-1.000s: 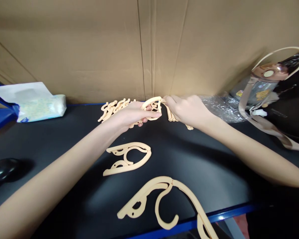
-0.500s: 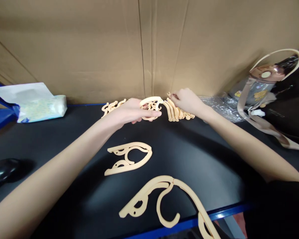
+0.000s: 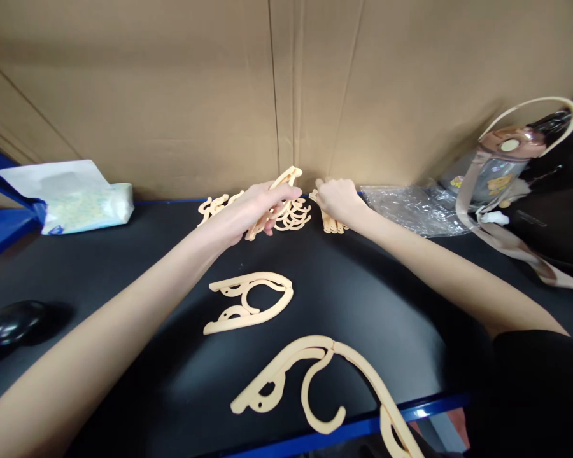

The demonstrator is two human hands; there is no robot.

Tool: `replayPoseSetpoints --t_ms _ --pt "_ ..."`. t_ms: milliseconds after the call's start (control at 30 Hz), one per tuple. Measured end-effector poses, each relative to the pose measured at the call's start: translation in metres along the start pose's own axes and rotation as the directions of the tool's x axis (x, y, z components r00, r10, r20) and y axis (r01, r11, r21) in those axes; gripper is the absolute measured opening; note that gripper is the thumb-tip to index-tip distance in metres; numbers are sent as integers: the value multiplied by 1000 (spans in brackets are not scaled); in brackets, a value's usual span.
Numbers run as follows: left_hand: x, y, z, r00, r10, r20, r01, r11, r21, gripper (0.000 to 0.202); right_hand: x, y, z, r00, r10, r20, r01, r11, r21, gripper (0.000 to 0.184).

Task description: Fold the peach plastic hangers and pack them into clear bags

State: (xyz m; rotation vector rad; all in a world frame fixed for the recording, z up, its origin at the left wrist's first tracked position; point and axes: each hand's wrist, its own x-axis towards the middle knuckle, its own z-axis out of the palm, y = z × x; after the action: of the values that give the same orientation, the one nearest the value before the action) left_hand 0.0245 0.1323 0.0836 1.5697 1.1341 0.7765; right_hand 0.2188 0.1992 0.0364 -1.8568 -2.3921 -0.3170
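My left hand [image 3: 254,207] is closed on a cream plastic hanger piece [image 3: 281,183], tilted up off the black table [image 3: 124,286] near the back wall. Behind it lies a heap of like cream pieces [image 3: 293,215]. My right hand [image 3: 337,198] is closed over a small stack of curved cream pieces [image 3: 332,224] just to the right of the heap. Closer to me a folded cream hanger [image 3: 248,302] lies flat. An unfolded cream hanger with its hook [image 3: 319,381] lies at the table's front edge.
A cardboard wall [image 3: 286,89] closes the back. A pack of tissues [image 3: 76,200] sits back left, and a dark rounded object [image 3: 9,321] at the left edge. Crumpled clear plastic [image 3: 405,207], a bottle with a strap [image 3: 501,159] and a dark bag [image 3: 563,210] are at the right.
My left hand has tilted its piece up on edge. My right hand has drawn left and down onto the small stack, pushing it together.
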Motion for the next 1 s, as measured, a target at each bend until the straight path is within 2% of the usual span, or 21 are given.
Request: replayPoseSetpoints --t_ms 100,167,200,267,300,367,500,567,667,700,767,800,867,933,1000 --pt "4 -1 2 999 -11 -44 6 992 -128 28 -6 1 -9 996 7 -94 -3 999 35 31" --pt "7 -1 5 996 -19 -91 -4 970 -243 36 -12 0 -17 991 -21 -135 51 973 223 41" --pt "9 -2 7 993 -16 -121 -20 957 -289 38 -16 -2 -21 989 -54 -138 104 916 388 50" --pt "11 -3 11 981 28 -194 -84 954 -288 34 -24 -8 -28 981 -141 -136 196 680 706 61" --pt "11 -4 12 972 62 -225 -119 961 -248 31 -28 -12 -30 973 -183 -138 219 559 800 61" --pt "10 -6 14 955 137 -262 -178 975 -137 28 -35 -19 -32 961 -234 -145 237 430 871 49" --pt "7 -9 12 918 293 -266 -246 949 198 28 -36 -19 -32 963 -226 -149 209 270 940 25" --pt "6 -10 8 895 349 -277 -254 911 326 24 -31 -10 -34 964 -212 -160 211 246 946 22" --pt "7 -12 3 890 362 -276 -248 894 374 20 -24 7 -39 961 -215 -174 238 321 917 27" --pt "7 -13 2 897 355 -265 -241 893 379 19 -23 12 -41 959 -224 -176 252 376 892 28" --pt "9 -13 1 914 330 -236 -222 894 390 20 -24 17 -46 947 -242 -213 314 546 776 27" --pt "9 -13 1 923 316 -219 -210 892 401 20 -27 16 -48 934 -259 -245 356 655 666 26" --pt "9 -12 2 938 289 -190 -184 883 432 23 -34 10 -51 909 -314 -275 398 851 343 28" --pt "7 -10 6 945 271 -181 -155 862 482 25 -42 0 -51 905 -361 -223 377 926 30 37" --pt "1 -8 14 937 280 -211 -121 824 554 27 -47 -10 -50 922 -359 -143 344 931 -120 41"
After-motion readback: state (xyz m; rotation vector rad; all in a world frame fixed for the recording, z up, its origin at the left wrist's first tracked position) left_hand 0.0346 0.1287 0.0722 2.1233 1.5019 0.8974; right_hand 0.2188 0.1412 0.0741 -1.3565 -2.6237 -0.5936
